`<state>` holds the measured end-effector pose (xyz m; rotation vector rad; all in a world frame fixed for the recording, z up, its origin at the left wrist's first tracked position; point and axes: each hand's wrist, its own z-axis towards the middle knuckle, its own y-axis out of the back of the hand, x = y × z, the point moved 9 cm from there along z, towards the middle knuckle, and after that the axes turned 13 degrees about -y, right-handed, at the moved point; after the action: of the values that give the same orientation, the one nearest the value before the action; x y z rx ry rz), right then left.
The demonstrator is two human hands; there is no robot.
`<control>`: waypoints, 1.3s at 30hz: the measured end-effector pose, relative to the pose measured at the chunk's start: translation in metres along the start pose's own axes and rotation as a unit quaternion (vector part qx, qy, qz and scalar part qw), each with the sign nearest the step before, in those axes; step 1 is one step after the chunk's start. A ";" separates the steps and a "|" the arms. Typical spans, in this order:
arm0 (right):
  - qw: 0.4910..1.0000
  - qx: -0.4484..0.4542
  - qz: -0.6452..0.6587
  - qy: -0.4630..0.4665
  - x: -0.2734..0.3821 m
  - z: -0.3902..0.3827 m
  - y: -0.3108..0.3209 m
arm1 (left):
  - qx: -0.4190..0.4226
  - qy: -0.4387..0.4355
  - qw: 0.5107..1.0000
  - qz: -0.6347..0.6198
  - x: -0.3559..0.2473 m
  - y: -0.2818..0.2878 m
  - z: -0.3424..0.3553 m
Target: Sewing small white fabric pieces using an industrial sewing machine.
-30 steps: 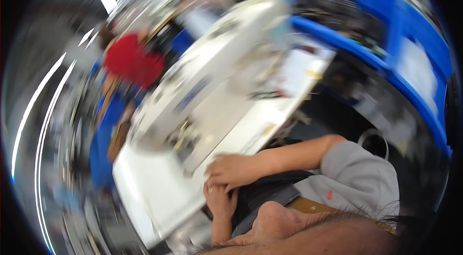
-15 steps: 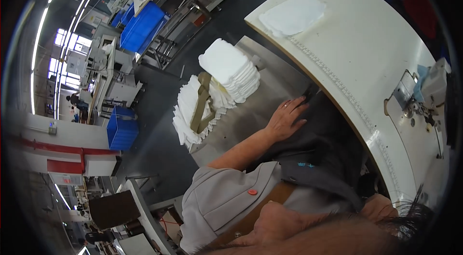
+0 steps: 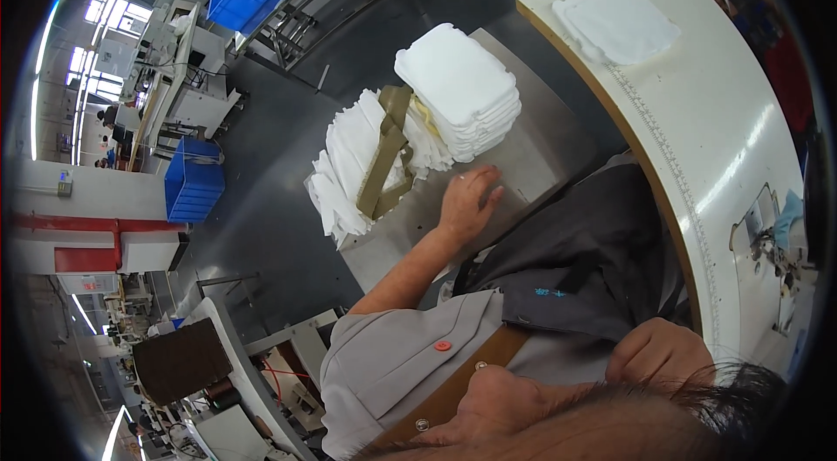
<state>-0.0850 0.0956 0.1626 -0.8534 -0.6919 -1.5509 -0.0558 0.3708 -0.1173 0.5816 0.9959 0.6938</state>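
Reaching over a grey metal side table, my left hand (image 3: 469,202) has its fingers loosely bent and thumb apart, with nothing visible in it. Just beyond it stands a neat stack of white fabric pieces (image 3: 455,81). Beside that stack, to the left, a looser heap of white fabric (image 3: 349,143) has an olive strap (image 3: 384,160) lying across it. My right hand (image 3: 660,355) is close to my body, above the dark apron (image 3: 567,234), fingers curled; whatever may be inside it is hidden.
On the right, a white sewing table (image 3: 671,112) carries a flat white fabric piece (image 3: 617,25) at its far end and a sewing machine (image 3: 772,243) nearer me. The metal side table (image 3: 540,138) adjoins it. Blue bins (image 3: 193,180) and other workstations stand leftward across the dark floor.
My left hand has moved leftward, from beside the sewing table's edge to nearer the white fabric stack. The right hand has come further into view. The whole view has shifted.
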 end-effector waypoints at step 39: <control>0.997 0.003 0.035 -0.075 -0.052 0.057 -0.070 | -0.355 0.443 0.778 0.269 0.179 0.245 -0.224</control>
<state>-0.1435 0.1815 0.1535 -0.9863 -0.7653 -1.4319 -0.2522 0.6918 -0.1361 -0.2161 1.3041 1.8688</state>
